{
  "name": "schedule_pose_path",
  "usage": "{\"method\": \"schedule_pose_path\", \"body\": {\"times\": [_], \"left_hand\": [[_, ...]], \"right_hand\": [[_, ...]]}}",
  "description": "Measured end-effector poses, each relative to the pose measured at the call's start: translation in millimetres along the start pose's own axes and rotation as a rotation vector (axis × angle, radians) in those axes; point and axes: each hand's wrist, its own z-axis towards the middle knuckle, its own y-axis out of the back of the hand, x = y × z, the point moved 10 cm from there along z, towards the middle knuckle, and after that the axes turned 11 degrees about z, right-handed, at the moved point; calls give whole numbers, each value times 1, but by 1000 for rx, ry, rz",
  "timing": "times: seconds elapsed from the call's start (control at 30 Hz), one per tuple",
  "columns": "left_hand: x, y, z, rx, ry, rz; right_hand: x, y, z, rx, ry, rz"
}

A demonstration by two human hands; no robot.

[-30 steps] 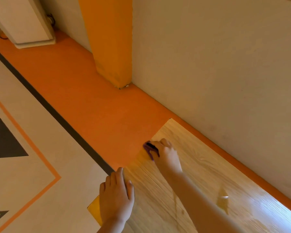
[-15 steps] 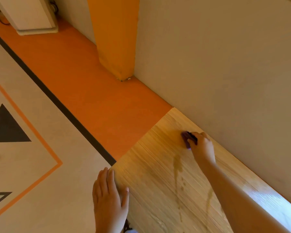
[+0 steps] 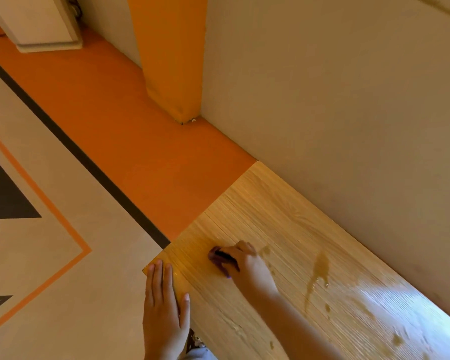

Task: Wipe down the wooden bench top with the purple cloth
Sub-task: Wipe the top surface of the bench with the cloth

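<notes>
Purple cloth (image 3: pixel 217 256), bunched small, lay on the pale wood-grain bench (image 3: pixel 283 224) close to its near left corner, pressed down under the right hand (image 3: pixel 247 265). That hand's grip was curled round the cloth, holding it against the wood. Most of the cloth was hidden under the fingers, and the dark patch at their tips was probably a fold of it.

The left hand (image 3: pixel 164 307) lay flat with straight fingers, gripping nothing, across the bench's front edge just behind the corner, fingertips nearly at the end edge. The end edge ran on a slant from that corner up to the cream wall (image 3: pixel 348 100), and the back edge sat tight against the wall. Bare wood lay open between the cloth and both of these edges.

To the right of the hand, brownish wet streaks (image 3: pixel 320 268) and drops ran along the grain, with bright glare further on. Beyond the end edge lay an orange floor strip (image 3: pixel 120 120), bordered by a black line (image 3: pixel 76 152), with an orange padded pillar (image 3: pixel 172 61) standing at the wall, well apart from the bench.
</notes>
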Motion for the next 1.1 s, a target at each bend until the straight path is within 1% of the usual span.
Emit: {"method": "schedule_pose_path", "body": {"times": [0.03,0.1,0.2,0.27,0.33,0.4,0.5,0.57,0.63,0.7,0.77,0.8,0.87,0.9,0.93,1.0,1.03,1.1], "left_hand": [[0,-1,0,4,-2,-8],[0,-2,0,2,-7,-11],[0,-1,-1,-10,-11,-24],[0,-1,-2,-11,-10,-25],[-1,-1,-1,7,-6,-21],[0,-2,-1,19,6,-24],[1,1,-1,16,10,-41],[2,5,-2,6,21,-48],[12,9,-5,-6,119,-96],[24,9,-12,-11,287,-167],[26,3,-21,19,412,-295],[23,-5,-24,77,455,-401],[13,-31,-33,283,578,-681],[10,-42,-38,356,617,-772],[12,-44,-38,369,609,-765],[16,-40,-34,346,547,-670],[17,-38,-33,337,521,-639],[18,-37,-32,324,498,-630]], "right_hand": [[-6,12,4,-12,-3,1],[-32,50,13,-111,-51,-29],[-77,101,18,-259,-208,-120],[-87,111,17,-322,-270,-157],[-73,100,17,-368,-267,-148],[-42,63,19,-312,-173,-118],[16,-13,15,-107,-1,-75],[47,-46,8,-21,88,-59],[62,-64,4,71,144,-90],[59,-60,7,144,162,-85],[44,-38,22,138,122,-68],[33,-23,33,98,78,-71],[10,8,58,-23,-43,-94],[3,19,67,-81,-95,-108],[1,24,74,-127,-126,-120],[12,17,78,-170,-130,-124],[24,5,77,-155,-100,-109],[55,-34,66,-46,19,-66]]}}
